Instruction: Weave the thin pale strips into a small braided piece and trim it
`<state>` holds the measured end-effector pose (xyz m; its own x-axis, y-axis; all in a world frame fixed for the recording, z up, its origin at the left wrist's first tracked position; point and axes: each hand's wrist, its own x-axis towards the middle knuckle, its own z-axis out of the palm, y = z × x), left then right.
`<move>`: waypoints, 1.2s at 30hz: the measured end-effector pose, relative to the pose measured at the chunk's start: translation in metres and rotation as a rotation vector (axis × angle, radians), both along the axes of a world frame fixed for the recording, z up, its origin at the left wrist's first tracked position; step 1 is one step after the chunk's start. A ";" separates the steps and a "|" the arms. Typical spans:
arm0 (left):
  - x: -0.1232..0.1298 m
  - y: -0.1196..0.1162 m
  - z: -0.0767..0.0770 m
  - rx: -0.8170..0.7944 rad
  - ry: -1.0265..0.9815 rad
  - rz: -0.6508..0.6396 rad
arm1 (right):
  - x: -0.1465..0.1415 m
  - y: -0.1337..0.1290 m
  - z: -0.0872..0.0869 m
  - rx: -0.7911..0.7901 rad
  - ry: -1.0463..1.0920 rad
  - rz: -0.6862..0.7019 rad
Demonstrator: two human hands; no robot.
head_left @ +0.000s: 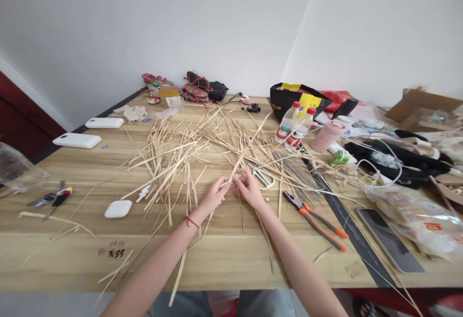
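Note:
Many pale, flat strips [173, 158] lie in a loose, tangled heap over the middle of the wooden table. At the heap's near edge, my left hand [215, 194] is closed, pinching a strip between thumb and fingers. My right hand [249, 188] touches the same spot from the right, its fingers bent round the strip's end. The fingertips of both hands almost meet. A metal carabiner-like ring [263, 179] lies just beyond my right hand. Pliers with orange and grey handles [318, 220] rest to the right of my right forearm.
A white earbud case [118, 209] and keys [54, 199] lie at the left. Two red-capped bottles [293, 126], a pink cup [328, 135] and a black-and-yellow bag [285, 99] stand at the back right. A phone [388, 240] lies near the right front edge.

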<state>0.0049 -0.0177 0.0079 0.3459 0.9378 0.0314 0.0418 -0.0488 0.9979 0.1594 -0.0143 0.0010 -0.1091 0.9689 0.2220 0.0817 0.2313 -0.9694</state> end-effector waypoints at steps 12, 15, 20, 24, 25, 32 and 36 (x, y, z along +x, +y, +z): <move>-0.014 0.015 -0.008 -0.575 -0.640 -0.285 | 0.003 0.005 0.005 -0.260 0.385 0.253; -0.016 0.013 -0.007 -0.638 -0.665 -0.357 | 0.001 0.007 0.000 -0.271 0.518 0.167; -0.016 0.012 -0.003 -0.604 -0.740 -0.308 | 0.000 0.010 -0.006 -0.229 0.468 -0.013; -0.013 0.012 0.001 -0.487 -0.707 -0.161 | -0.006 0.007 -0.003 -0.201 0.418 -0.091; -0.012 0.012 0.001 -0.434 -0.673 -0.120 | -0.007 0.006 -0.002 -0.190 0.402 -0.099; -0.003 0.003 0.000 -0.037 -0.217 0.129 | -0.007 0.001 0.002 -0.054 0.205 -0.093; -0.001 -0.002 0.002 0.045 -0.133 0.154 | -0.005 -0.004 0.011 0.054 0.087 -0.019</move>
